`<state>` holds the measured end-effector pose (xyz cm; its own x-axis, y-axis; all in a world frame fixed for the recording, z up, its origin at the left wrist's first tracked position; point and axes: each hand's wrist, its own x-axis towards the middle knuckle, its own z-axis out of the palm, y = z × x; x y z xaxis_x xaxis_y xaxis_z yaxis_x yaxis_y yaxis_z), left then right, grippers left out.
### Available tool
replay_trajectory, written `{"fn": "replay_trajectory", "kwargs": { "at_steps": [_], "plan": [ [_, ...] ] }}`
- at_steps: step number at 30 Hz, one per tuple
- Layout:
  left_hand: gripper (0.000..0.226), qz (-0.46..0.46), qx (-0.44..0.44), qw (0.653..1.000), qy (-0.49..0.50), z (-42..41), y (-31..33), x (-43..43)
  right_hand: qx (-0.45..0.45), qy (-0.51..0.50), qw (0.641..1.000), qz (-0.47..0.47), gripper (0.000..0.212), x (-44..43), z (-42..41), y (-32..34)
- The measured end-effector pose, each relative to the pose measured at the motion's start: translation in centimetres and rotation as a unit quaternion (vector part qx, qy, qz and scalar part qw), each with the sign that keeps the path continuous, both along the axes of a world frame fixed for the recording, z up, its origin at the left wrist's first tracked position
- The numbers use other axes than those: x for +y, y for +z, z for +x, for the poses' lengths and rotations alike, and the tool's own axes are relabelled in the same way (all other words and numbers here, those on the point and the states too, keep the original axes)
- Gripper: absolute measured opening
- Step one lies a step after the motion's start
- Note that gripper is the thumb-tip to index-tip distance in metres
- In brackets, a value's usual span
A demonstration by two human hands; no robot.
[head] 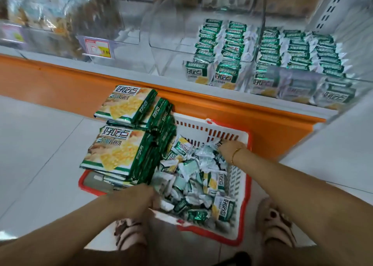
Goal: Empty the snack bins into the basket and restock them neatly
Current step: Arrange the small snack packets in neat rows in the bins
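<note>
The left hand [139,198] is dipping into the near-left edge of the loose small snack packets [193,181], and the right hand [228,147] is reaching to the far right of the same heap, beside the basket wall; on both, the fingertips are disappearing among the wrappers, so it cannot be told whether either is pinching a packet or merely raking through; a gold bracelet [235,154] is sitting on the right wrist. The red-and-white plastic basket [201,127] is standing on the tiled floor [40,144], just beside the orange shelf base [242,114], seemingly so that the lift to the bins is short. The packets are lying jumbled in its right half, while large green cracker bags [119,150] are sitting in two stacks on its left side, probably to keep them clear of the sorting. On the shelf above, the right clear bin [298,51] is holding packets in tidy upright rows; the middle clear bin [220,43] is carrying two rows with open space beside them; judging from this, restocking is partly done, and the hands are likely gathering a handful to square up and set into that space.
</note>
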<state>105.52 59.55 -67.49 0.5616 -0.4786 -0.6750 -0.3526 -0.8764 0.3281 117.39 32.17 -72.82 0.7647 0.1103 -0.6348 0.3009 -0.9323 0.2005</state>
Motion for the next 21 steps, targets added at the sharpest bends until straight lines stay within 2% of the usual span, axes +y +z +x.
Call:
{"fn": "replay_trajectory", "kwargs": {
  "at_steps": [3,8,11,13,14,16,19,21],
  "plan": [
    [0.030,-0.014,-0.004,0.999,0.042,-0.5,-0.7,1.1,-0.063,-0.006,0.998,-0.027,0.034,0.2,-0.4,-0.6],
    [0.019,-0.005,-0.022,0.997,0.077,-0.3,-1.0,2.2,-0.086,-0.005,0.996,-0.031,0.024,0.6,0.1,0.7],
    [0.025,0.006,-0.015,0.996,0.088,-0.2,-1.0,2.4,-0.073,-0.019,0.997,0.014,0.025,1.2,1.0,1.6],
    [0.026,0.021,-0.006,0.997,0.074,0.0,-1.0,2.3,-0.066,-0.061,0.994,0.064,0.012,0.9,1.6,1.2],
    [0.026,0.031,-0.001,0.998,0.061,0.0,-1.1,2.1,-0.063,-0.097,0.988,0.099,0.014,0.5,1.7,1.0],
    [0.030,0.048,0.001,0.998,0.042,0.2,-1.1,1.8,-0.038,-0.157,0.974,0.156,0.035,-0.3,1.8,1.0],
    [0.030,0.054,0.000,0.998,0.038,0.2,-1.1,1.7,-0.052,-0.197,0.952,0.228,0.037,-1.2,1.8,0.3],
    [0.030,0.065,-0.002,0.998,0.027,0.0,-1.0,1.5,-0.070,-0.177,0.957,0.219,0.035,-1.2,1.4,-0.3]
  ]
}}
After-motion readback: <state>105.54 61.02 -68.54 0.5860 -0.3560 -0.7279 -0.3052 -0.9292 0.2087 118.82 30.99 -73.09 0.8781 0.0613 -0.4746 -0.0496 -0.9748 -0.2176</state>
